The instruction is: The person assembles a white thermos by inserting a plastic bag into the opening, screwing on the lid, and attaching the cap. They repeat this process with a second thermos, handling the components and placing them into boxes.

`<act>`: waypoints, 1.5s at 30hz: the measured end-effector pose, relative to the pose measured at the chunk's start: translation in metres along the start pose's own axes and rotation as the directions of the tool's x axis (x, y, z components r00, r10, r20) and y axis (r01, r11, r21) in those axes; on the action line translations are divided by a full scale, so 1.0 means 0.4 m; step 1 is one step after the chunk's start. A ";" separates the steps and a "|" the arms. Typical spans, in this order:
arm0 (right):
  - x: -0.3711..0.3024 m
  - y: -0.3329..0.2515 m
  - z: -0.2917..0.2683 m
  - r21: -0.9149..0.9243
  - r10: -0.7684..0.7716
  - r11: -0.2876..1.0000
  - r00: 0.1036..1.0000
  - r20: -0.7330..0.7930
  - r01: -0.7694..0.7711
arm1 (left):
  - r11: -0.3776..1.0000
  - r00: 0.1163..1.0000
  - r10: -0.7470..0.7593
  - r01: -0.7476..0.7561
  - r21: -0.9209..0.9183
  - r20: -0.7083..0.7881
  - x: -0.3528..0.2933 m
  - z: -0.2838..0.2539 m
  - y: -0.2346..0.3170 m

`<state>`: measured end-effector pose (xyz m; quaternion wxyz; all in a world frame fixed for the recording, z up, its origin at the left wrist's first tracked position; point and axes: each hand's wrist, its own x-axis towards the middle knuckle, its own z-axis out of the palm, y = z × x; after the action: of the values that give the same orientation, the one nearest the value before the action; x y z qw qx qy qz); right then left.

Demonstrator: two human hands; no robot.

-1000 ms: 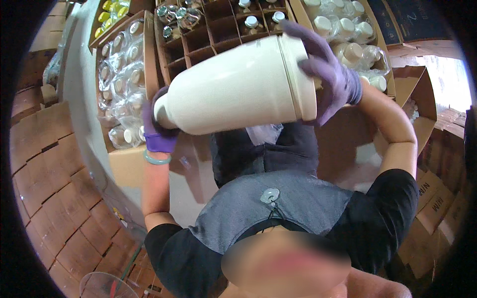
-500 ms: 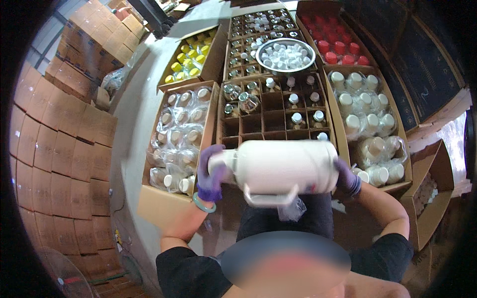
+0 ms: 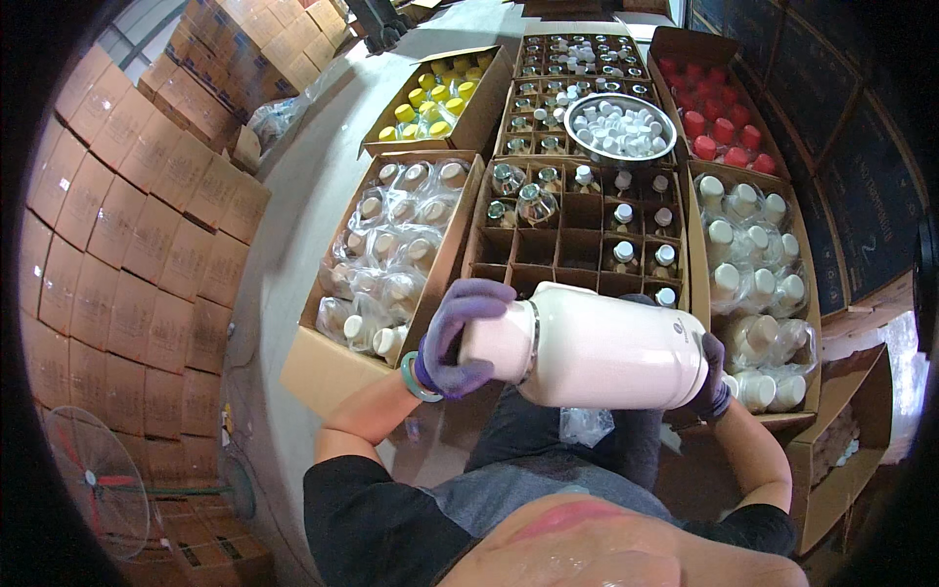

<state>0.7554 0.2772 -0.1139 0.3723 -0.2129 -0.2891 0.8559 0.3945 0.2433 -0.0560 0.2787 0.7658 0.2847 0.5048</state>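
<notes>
While brown boxes [image 3: 117, 274] stand in a tall pile on the left, dark boxes [image 3: 871, 196] rise on the right. Between them, at the near side, is a person with black sleeves [image 3: 386, 519]. Just past the person's lap is a box with little square rooms [image 3: 472, 235], and some rooms have clear bottles in them. Close by on its left is a box of white-topped bottles [image 3: 445, 269] in clear plastic, and on its right is one more [image 3: 696, 284]. Farther off I see yellow tops [image 3: 421, 98] on the left and red tops [image 3: 724, 130] on the right.

A big white flask [image 3: 611, 352] lies on its side in the air, over the near edge of the middle box. Beyond it sits a round metal bowl [image 3: 620, 158]. The left hand [image 3: 460, 333], in a purple glove, is curled snugly around the flask's lid end. The right hand [image 3: 712, 380] is bent around its bottom end, though I can't see all of its fingers. A pale green bangle [image 3: 409, 377] circles the left wrist. Smallest are the white caps [image 3: 621, 127] heaped in the bowl.
</notes>
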 end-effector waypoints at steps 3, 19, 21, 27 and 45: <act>-0.024 -0.029 0.015 -0.537 -0.308 0.806 0.951 -0.022 0.249 | 0.860 0.850 -0.460 0.354 -0.367 -0.257 -0.017 0.023 -0.052; 0.016 -0.056 -0.076 -0.695 -0.558 -0.022 0.568 0.605 0.718 | 0.500 0.570 -0.816 0.620 -0.604 -0.091 -0.047 0.034 -0.098; 0.026 -0.026 -0.067 -0.641 -0.645 0.291 0.640 0.417 0.710 | 0.656 0.671 -0.716 0.549 -0.517 -0.195 -0.028 0.030 -0.085; 0.007 0.027 -0.063 0.033 -0.160 0.985 0.972 -0.171 0.168 | 0.960 0.994 0.052 -0.024 0.278 -0.094 0.067 0.013 0.001; 0.045 0.112 -0.090 0.147 -0.239 0.947 0.932 -0.274 0.286 | 0.971 0.985 0.079 -0.041 0.236 -0.154 0.062 -0.007 0.012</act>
<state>0.7421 0.2782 -0.1727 0.5354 -0.2440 -0.1847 0.7872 0.4006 0.2583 -0.0362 0.1478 0.7577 0.3401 0.5370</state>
